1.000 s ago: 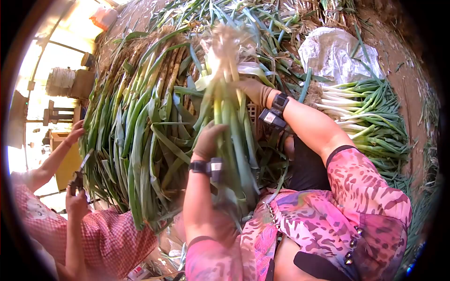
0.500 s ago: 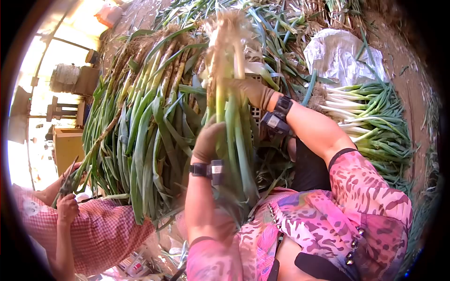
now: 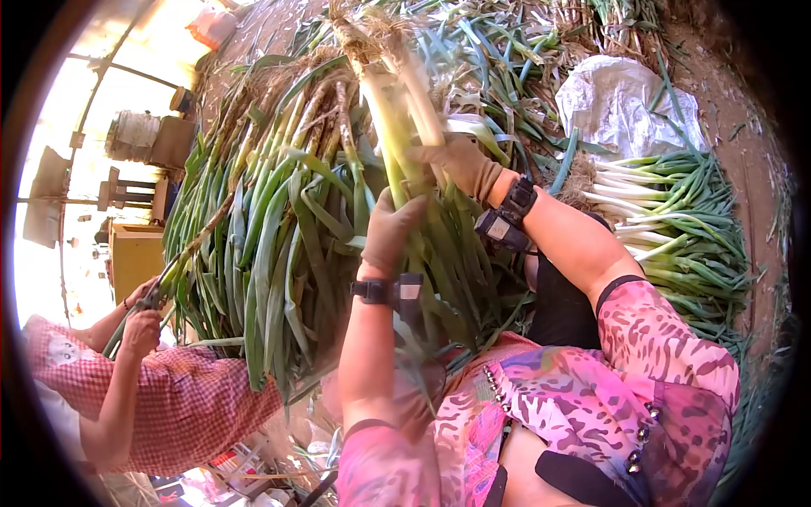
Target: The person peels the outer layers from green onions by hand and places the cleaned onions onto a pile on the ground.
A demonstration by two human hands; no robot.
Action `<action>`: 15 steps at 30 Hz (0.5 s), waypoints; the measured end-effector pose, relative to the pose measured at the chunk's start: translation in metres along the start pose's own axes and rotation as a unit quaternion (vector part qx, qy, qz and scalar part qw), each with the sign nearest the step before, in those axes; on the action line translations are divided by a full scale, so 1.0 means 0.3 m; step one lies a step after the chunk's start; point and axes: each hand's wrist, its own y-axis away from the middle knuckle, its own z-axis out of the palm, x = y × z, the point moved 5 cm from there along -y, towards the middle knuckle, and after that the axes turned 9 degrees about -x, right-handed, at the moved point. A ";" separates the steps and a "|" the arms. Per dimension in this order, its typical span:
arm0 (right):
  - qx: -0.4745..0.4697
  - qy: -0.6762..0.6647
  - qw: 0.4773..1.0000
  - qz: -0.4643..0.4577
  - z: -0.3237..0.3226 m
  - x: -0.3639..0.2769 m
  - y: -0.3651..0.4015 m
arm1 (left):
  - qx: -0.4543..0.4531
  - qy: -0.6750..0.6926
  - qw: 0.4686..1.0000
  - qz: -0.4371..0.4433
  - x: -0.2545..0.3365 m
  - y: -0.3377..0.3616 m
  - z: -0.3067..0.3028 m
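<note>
My left hand (image 3: 394,230), in a brown glove, is closed around the green onion stalks (image 3: 390,135), partway down their pale shanks. Closed too is my gloved right hand (image 3: 460,167), slightly higher and to the right, gripping a pale stalk of the same bunch. The shaggy roots point up and away from me, and the green leaves hang toward my lap, partly behind my left wrist. Blur softens the stalks. Left of my hands lies a big heap of untrimmed green onions (image 3: 274,203) with brown, dirty outer skins.
Cleaned green onions (image 3: 650,220) with white shanks lie at right, below a crumpled white plastic sack (image 3: 629,101). Loose leaves (image 3: 498,51) litter the ground ahead. At left, a person's hand (image 3: 141,331) holds a dark tool at a stalk. A yellowish box (image 3: 137,262) stands beyond.
The stalks' root ends have tipped left and spread apart. My left hand has moved up and right, closer to my right hand. The other person's hands have shifted right, with the tool now against a stalk.
</note>
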 end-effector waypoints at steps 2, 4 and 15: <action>0.016 -0.039 0.997 0.067 -0.020 0.020 0.004 | -0.025 -0.004 1.000 0.006 -0.008 0.016 0.006; 0.041 0.001 0.996 0.079 0.005 -0.048 0.035 | -0.025 0.026 0.999 -0.018 -0.062 0.029 -0.016; 0.304 0.092 0.947 -0.053 -0.264 -0.289 0.036 | 0.091 0.017 0.995 -0.049 -0.158 0.115 -0.064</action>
